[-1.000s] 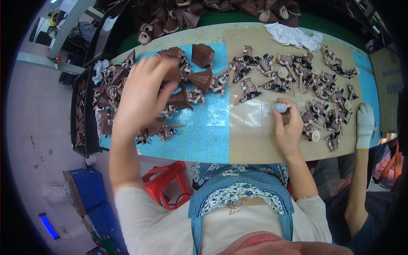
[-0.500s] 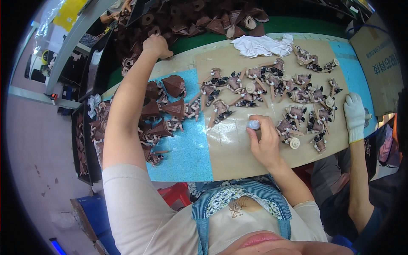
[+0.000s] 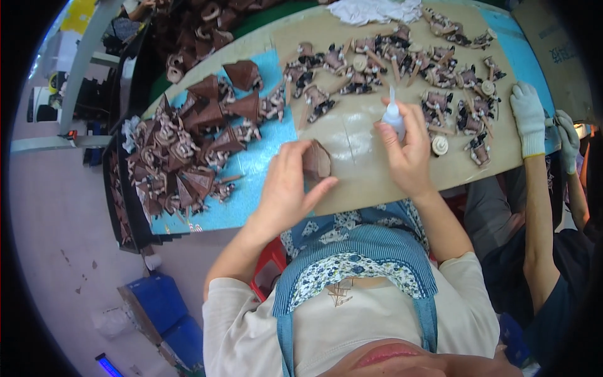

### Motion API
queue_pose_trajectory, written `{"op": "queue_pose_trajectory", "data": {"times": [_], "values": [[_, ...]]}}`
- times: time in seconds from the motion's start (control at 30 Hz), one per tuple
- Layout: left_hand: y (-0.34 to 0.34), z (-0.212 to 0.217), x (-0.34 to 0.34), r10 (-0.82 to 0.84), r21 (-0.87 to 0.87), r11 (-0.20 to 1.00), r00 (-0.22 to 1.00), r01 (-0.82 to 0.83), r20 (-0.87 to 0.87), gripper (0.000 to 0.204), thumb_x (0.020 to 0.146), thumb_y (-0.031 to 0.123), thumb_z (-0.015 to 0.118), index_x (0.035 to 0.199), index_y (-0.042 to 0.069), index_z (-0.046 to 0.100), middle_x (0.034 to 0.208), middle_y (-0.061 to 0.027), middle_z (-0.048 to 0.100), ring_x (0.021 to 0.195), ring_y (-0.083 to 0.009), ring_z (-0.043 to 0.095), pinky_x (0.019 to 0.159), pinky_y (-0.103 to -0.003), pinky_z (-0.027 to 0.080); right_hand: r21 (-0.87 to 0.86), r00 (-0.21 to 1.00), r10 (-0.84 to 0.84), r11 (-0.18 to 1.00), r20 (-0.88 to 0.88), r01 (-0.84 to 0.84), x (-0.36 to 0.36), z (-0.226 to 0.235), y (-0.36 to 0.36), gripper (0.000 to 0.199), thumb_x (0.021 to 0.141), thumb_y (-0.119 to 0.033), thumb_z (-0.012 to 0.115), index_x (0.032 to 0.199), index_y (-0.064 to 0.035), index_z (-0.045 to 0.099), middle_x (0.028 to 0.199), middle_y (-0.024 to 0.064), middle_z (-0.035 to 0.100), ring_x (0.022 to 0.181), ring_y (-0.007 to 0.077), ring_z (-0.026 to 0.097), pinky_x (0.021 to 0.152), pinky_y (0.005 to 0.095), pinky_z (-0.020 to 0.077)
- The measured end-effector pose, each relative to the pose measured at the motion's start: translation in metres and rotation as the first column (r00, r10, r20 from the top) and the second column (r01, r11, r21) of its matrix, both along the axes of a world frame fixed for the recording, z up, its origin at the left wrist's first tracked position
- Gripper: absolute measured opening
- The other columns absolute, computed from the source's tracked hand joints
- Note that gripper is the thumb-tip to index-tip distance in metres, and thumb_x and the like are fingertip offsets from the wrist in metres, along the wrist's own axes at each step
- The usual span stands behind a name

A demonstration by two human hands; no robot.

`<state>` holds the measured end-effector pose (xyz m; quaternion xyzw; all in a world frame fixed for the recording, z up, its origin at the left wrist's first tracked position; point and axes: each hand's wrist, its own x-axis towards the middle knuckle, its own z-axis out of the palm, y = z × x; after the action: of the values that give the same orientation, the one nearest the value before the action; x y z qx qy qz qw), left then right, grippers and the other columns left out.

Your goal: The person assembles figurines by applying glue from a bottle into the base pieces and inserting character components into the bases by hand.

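My left hand (image 3: 287,188) grips a brown, cone-shaped leather piece (image 3: 316,160) just above the table's near edge. My right hand (image 3: 407,152) holds a small white squeeze bottle (image 3: 392,116) with its thin nozzle pointing up, a short way right of that piece. A heap of similar brown pieces (image 3: 182,157) lies on the blue mat to the left of my left hand. Rows of brown and tan assembled pieces (image 3: 389,66) spread over the tan table surface (image 3: 352,135) beyond both hands.
A co-worker's white-gloved hand (image 3: 527,119) rests at the table's right end. A white cloth (image 3: 374,9) lies at the far edge. A small round cap (image 3: 439,145) sits right of my right hand. A red stool (image 3: 267,264) and blue crates (image 3: 166,317) stand below.
My left hand drew back from the far pile and now holds a brown piece near the table edge. My right hand lifted the bottle off the table, nozzle up.
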<state>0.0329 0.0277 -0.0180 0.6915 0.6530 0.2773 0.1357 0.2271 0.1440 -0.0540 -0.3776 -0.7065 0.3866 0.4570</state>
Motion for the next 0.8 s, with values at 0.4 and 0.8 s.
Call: {"op": "queue_pose_trajectory", "data": {"times": [0.4,0.8], "values": [[-0.035,-0.019,0.019,0.184,-0.238,0.971,0.609,0.009,0.772,0.063,0.070,0.021,0.085,0.117,0.001,0.048,0.110,-0.0099,0.059,0.102,-0.0173,0.058,0.087,-0.031,0.047,-0.067,0.933,0.358,0.932,0.044,-0.355,0.032,0.051,-0.036,0.034,0.077,-0.004,0.075,0.107,0.0029,0.061,0.101,0.0104,0.064,0.087,0.0187,0.062,0.075,0.0283,0.0480],[-0.041,-0.015,0.028,0.122,-0.158,0.985,0.358,0.072,0.926,0.067,0.067,0.019,0.087,0.118,0.003,0.046,0.107,-0.0062,0.060,0.101,-0.0133,0.058,0.089,-0.028,0.046,0.229,0.869,0.389,0.856,0.307,-0.464,0.006,0.085,-0.059,0.037,0.064,0.002,0.078,0.098,0.0032,0.062,0.088,0.0166,0.066,0.071,0.0284,0.062,0.063,0.0339,0.0478]]}}
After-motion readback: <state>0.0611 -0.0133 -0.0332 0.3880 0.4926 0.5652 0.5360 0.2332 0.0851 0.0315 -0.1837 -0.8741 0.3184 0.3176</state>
